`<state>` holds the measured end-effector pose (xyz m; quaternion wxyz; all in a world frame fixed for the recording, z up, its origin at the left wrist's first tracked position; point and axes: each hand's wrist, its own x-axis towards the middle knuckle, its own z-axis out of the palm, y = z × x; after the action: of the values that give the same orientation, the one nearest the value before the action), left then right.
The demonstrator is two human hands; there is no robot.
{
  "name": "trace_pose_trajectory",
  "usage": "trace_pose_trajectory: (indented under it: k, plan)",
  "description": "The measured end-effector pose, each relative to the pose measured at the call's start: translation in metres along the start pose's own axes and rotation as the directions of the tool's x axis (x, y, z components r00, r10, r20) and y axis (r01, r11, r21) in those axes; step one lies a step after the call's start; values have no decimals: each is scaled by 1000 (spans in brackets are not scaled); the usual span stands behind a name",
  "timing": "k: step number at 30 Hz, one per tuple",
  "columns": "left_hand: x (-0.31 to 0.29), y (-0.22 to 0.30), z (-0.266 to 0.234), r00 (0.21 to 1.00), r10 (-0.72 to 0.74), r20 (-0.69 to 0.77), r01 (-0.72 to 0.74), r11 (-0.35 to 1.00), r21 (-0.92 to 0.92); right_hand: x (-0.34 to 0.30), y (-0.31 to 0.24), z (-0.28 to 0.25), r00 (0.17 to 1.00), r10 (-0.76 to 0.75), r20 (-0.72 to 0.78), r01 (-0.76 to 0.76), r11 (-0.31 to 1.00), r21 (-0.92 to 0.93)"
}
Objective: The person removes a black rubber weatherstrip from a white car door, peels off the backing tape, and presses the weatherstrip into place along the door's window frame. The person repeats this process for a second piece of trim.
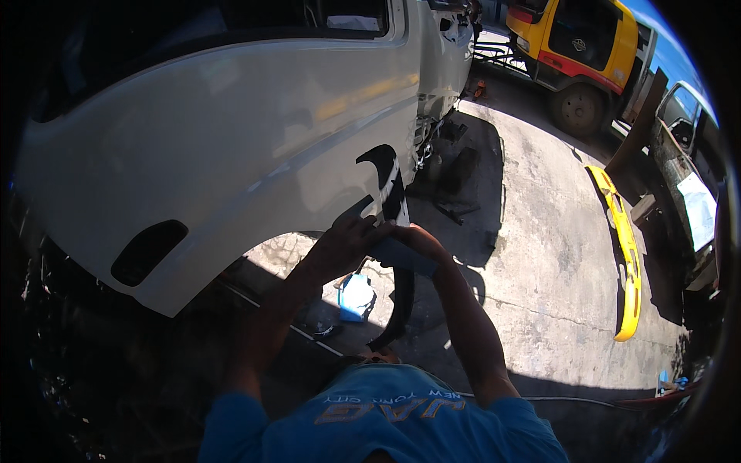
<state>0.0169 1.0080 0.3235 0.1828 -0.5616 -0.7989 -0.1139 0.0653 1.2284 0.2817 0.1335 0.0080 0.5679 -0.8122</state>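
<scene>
In front of me, beside the van-like panel, my two hands come together with their fingers closed. A long curved black trim piece [392, 189] rises above them with glare on its surface; its lower part bends down toward my feet. My right hand [421, 241] closes over the trim's middle. Against it, my left hand [351, 241] pinches what looks like a blue-grey sheet [403, 258]. That sheet shows below both hands, and a dark corner sticks up by the left fingers. Exactly how the fingers grip is partly hidden.
A pale vehicle body panel [231, 147] with a wheel-arch cutout fills the left side. On the concrete floor [540, 255] lie a yellow bumper [627, 255] and a light blue item [356, 297]. A yellow-and-red truck [579, 46] stands far right; a detached door [687, 170] leans nearer.
</scene>
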Motion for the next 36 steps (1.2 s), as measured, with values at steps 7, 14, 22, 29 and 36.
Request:
trace_pose_trajectory:
  k: [7, 14, 22, 29, 36]
  plan:
    - [-11, -32, 7, 902, -417, -116, 379, 891, -251, 45, -24, -71, 724, -452, -521, 294, 886, -359]
    - [-26, -42, 10, 691, -722, 49, 570, 501, -652, 61, -135, -30, 669, -704, -237, 244, 509, -825]
    - [-46, 11, -51, 354, -917, -181, 605, 372, -704, 77, -206, 75, 843, -500, 198, 451, 455, -768]
    - [-104, 75, -85, -3, -960, -279, 517, 238, -822, 79, -187, 194, 723, -387, 572, 643, 680, -353]
    - [-165, 102, -88, -108, -969, -224, 489, 144, -860, 72, -181, 264, 594, -476, 648, 766, 579, -277]
